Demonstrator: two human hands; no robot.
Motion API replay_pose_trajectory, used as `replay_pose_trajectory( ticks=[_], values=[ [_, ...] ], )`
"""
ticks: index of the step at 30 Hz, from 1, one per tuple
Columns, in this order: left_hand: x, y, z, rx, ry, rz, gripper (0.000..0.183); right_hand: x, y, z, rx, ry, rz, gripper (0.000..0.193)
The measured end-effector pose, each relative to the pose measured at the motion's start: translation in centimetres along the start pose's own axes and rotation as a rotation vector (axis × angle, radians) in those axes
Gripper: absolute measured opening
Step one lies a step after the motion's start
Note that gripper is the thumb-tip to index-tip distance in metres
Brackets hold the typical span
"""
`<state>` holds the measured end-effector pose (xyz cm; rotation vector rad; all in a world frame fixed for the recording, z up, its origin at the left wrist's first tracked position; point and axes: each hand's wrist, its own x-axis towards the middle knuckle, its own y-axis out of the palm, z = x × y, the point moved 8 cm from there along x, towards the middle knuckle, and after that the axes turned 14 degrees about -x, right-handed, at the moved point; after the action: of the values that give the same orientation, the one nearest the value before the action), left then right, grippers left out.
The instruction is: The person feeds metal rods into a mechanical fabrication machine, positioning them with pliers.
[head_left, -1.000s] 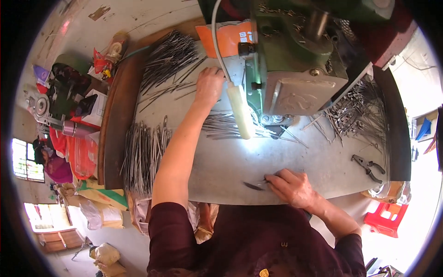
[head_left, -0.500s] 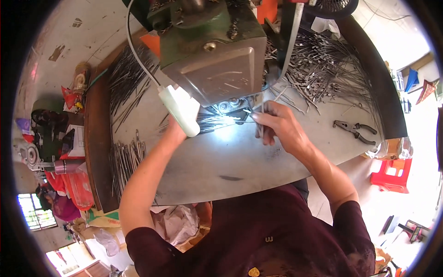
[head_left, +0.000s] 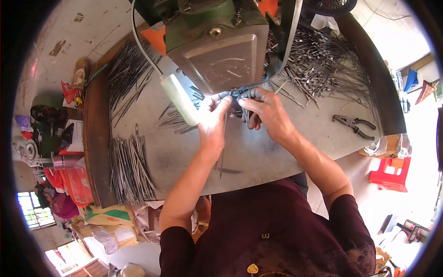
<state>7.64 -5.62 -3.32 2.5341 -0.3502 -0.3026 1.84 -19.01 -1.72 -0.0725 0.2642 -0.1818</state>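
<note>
At far left, beyond the counter (head_left: 184,168), red plastic bags (head_left: 74,187) hang among workshop clutter. On the counter's left side lie two bundles of thin metal strips: a dark upper bundle (head_left: 131,64), fanned loosely, and a greyer lower bundle (head_left: 131,168), its strips running mostly the same way, which probably makes single pieces easier to pick off.

Just right of these, a white tube lamp (head_left: 177,99) slants down on a bent neck. It seems angled so that its light falls where the fingers work. More loose strips (head_left: 177,121) lie beneath and beside it, near the left hand.

At centre, the left hand (head_left: 211,122) pinches a thin rod (head_left: 222,162) between thumb and fingers, with its long end trailing down toward the wearer. The upper end is at the lower edge of a heavy green and grey machine (head_left: 226,60); whether it touches the machine is hidden by the fingers. The grip near the tip presumably gives finer control than one far down the length.

Close beside it, fingertips almost meeting the left's, the right hand (head_left: 265,108) grasps thin metal pieces (head_left: 246,116), too crowded to count.

Farther right, a tangled heap of metal pieces (head_left: 318,64) spreads against the raised rim. Below it lie pliers (head_left: 355,127), handles pointing right, apparently kept within the right hand's reach. Past the counter, on the floor, stands a red stool (head_left: 390,174).
</note>
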Motion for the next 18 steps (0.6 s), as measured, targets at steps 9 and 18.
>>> replay_pose_trajectory(
  ticks=[9, 18],
  values=[
    [0.08, 0.35, 0.50, -0.027, -0.060, 0.095, 0.024, -0.09, 0.25, 0.04, 0.039, 0.004, 0.025, 0.021],
    [0.09, 0.49, 0.46, -0.036, -0.094, 0.078, 0.025, -0.13, 0.04, 0.03, 0.032, -0.009, 0.027, 0.021]
  ],
)
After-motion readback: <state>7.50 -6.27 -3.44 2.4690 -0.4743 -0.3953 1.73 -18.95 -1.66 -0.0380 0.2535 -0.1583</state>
